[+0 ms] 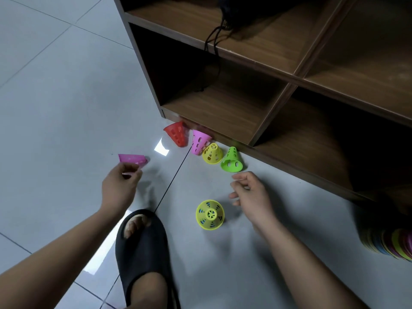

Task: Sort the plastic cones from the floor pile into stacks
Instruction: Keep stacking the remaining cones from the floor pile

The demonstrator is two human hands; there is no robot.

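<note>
The step in hand looks like gathering by colour: the left hand (121,184) pinches a pink cone (133,160) by its rim, holding it on its side above the floor, well out from the shelf unit (278,70) and off its left corner. The right hand (249,190) hangs relaxed and holds nothing, fingers loosely curled, just short of the row of cones lying along the shelf unit's base. That row runs from the left corner rightward: a red cone (177,133) tipped over, a second pink cone (199,141), a small yellow cone (212,153) and a green cone (231,159). A lone yellow cone (210,214) stands upright farther out from the shelf unit, beside the right wrist. The next move probably calls for nesting the held pink onto its match against the shelf unit. A black slipper (142,248) sits well out from the shelf unit under the left forearm, and may crowd that reach. A black cord (214,41) dangles from an upper shelf, and a blurred multicoloured stack (392,244) lies by the shelf unit's right end.
</note>
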